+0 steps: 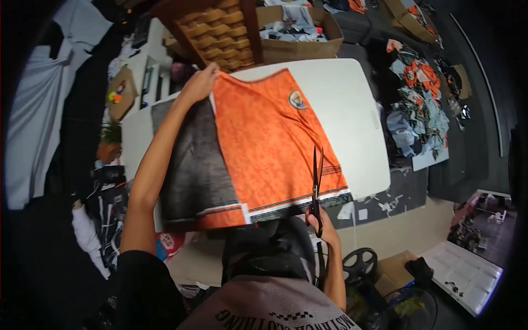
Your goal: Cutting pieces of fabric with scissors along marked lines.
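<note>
A piece of orange printed cloth (258, 126) is spread over the white table, with a round badge near its upper right and white and dark bands along its lower edge. Pinched in my left hand (203, 85) is the cloth's upper left corner. A dark grey cloth panel (192, 159) with a striped lower edge lies to the left, under my left forearm. My right hand (324, 225) grips black scissors (315, 187) near the cloth's lower right. Their blades point away from me, slightly parted, over the orange cloth; whether they touch it I cannot tell.
The white table (352, 110) extends to the right of the cloth. Beyond its far edge stand a woven-backed chair (217, 33) and a cardboard box (300, 49) of fabric. A heap of fabric scraps (418, 104) lies at right. An open laptop (462, 272) sits lower right.
</note>
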A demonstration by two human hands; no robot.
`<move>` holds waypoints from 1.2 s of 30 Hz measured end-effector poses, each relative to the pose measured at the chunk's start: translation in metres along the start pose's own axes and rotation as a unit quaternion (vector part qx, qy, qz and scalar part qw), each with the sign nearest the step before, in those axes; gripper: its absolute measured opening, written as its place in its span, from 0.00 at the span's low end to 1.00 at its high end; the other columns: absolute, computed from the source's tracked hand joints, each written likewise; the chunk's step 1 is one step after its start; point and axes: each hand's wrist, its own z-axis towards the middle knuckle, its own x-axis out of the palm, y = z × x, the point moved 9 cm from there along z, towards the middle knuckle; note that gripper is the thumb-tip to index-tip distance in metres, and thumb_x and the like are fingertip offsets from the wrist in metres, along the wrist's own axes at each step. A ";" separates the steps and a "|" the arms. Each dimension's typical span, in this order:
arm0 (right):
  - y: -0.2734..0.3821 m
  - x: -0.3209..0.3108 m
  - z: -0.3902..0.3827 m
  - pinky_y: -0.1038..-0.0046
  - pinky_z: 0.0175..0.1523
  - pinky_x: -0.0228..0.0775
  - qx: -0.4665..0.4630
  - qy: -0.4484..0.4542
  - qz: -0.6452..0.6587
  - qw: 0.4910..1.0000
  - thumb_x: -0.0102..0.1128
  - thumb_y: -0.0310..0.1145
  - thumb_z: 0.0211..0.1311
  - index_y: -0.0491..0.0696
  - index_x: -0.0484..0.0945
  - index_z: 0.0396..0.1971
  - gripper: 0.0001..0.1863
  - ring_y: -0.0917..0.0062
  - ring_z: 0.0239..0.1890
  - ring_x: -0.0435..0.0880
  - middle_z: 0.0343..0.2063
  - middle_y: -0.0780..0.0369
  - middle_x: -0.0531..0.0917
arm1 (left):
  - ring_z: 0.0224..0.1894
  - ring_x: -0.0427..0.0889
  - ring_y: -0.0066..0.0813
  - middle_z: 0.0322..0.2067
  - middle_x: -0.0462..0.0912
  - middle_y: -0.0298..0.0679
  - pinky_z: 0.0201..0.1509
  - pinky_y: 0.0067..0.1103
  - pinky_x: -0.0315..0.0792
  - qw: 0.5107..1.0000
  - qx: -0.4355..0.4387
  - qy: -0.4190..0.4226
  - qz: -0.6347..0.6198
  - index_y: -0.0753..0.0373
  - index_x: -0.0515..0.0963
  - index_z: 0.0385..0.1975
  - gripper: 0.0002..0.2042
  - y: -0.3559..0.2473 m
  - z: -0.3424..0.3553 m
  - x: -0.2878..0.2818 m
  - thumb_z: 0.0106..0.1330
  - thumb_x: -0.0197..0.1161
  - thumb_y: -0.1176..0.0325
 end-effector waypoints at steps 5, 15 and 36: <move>0.032 0.083 -0.007 0.78 0.37 0.63 -0.107 0.078 -0.027 0.991 0.61 0.34 0.60 0.44 0.71 0.36 0.12 0.78 0.28 0.69 0.26 0.66 0.74 | 0.28 0.69 0.26 0.32 0.74 0.33 0.35 0.23 0.64 0.994 0.089 0.043 -0.043 0.60 0.68 0.39 0.06 -0.144 -0.057 -0.104 0.69 0.49 0.66; 0.127 0.221 -0.060 0.79 0.37 0.60 -0.176 0.186 -0.031 0.966 0.67 0.48 0.52 0.47 0.68 0.35 0.23 0.80 0.29 0.67 0.26 0.65 0.71 | 0.21 0.61 0.16 0.23 0.71 0.30 0.27 0.16 0.57 0.974 0.166 0.024 -0.153 0.60 0.71 0.35 0.03 -0.287 -0.164 -0.215 0.66 0.52 0.69; 0.167 0.201 -0.012 0.77 0.36 0.60 -0.265 0.117 -0.072 0.954 0.72 0.55 0.44 0.47 0.68 0.35 0.31 0.78 0.29 0.67 0.28 0.65 0.70 | 0.23 0.67 0.10 0.24 0.77 0.31 0.26 0.08 0.59 0.968 0.101 0.029 -0.226 0.63 0.73 0.34 0.03 -0.313 -0.172 -0.218 0.62 0.59 0.74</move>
